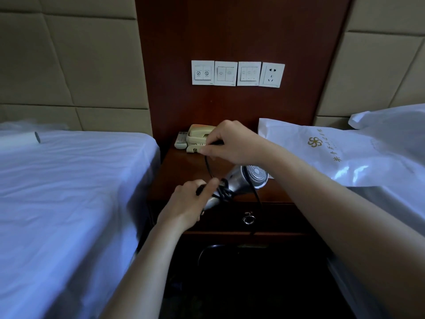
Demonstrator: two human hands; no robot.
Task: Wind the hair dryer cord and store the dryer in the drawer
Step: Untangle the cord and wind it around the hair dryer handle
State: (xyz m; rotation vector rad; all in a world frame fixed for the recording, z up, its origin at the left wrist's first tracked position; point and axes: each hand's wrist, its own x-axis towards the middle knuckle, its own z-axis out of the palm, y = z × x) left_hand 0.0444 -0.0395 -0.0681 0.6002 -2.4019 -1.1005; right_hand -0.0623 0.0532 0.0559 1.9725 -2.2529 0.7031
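A silver hair dryer (246,180) is held above the dark wooden nightstand (181,173), its round grille facing me. My left hand (186,203) grips its handle, where the black cord (224,192) is wrapped in several turns. My right hand (230,143), higher and further back, pinches a stretch of that cord; a loop runs down from it to the handle. Another length of cord hangs down in front of the shut drawer (271,217), which has a metal ring pull (248,219).
A beige telephone (197,138) and a remote control (180,140) sit at the back of the nightstand. A white plastic bag (333,153) lies on the right bed. White-sheeted beds flank the nightstand. Wall switches and a socket (272,74) are above.
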